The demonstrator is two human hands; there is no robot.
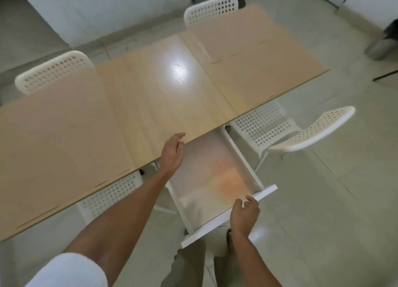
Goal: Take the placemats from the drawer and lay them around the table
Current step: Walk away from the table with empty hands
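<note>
The white drawer [206,229] stands pulled out from under the near edge of the light wood table [137,97]. Flat inside it lies a pale, frosted placemat [215,179] with an orange patch; I cannot tell how many are stacked. My left hand [172,153] hovers over the drawer's back left corner, fingers loosely apart and holding nothing, its fingertips at the table's edge. My right hand [244,215] grips the top edge of the drawer front at its right end.
White perforated chairs stand around the table: back left [53,71], back [211,9], right [301,131] and one tucked under the near side [112,198]. A dark bin [385,43] sits at the far right. My legs are just behind the drawer front.
</note>
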